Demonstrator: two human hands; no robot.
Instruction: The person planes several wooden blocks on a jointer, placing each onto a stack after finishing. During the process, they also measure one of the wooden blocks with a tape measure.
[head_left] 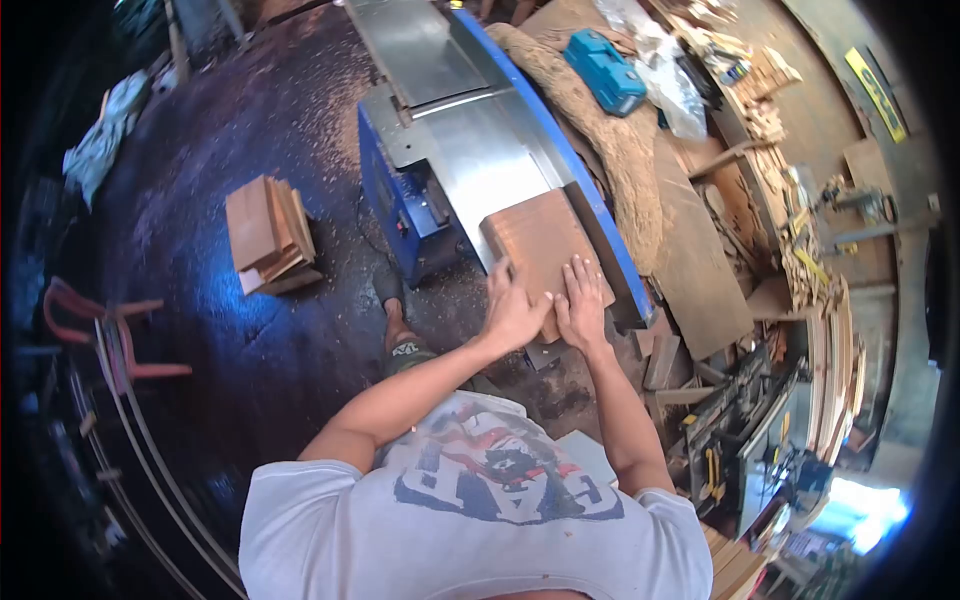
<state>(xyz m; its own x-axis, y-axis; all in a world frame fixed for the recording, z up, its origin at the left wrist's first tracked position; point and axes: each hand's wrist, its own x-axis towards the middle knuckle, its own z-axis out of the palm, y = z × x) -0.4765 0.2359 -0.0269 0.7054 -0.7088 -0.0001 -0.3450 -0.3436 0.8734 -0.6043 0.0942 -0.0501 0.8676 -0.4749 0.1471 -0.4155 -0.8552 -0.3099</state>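
Note:
A thick brown wooden board (pixel 548 235) lies on the metal bed of a blue jointer (pixel 480 140), close to its near end. My left hand (pixel 513 308) grips the board's near left corner, its fingers curled along the side edge and the thumb at the near edge. Flat on the board's top, near its right corner, rests my right hand (pixel 580 302) with fingers stretched forward. Both thumbs come close together at the near edge. The board's underside is hidden.
Left of the jointer, a stack of wooden boards (pixel 262 230) sits on the dark floor among scattered shavings. A teal tool case (pixel 605 72) and a long rough slab (pixel 620 160) lie to the right. A red chair (pixel 115 330) stands far left.

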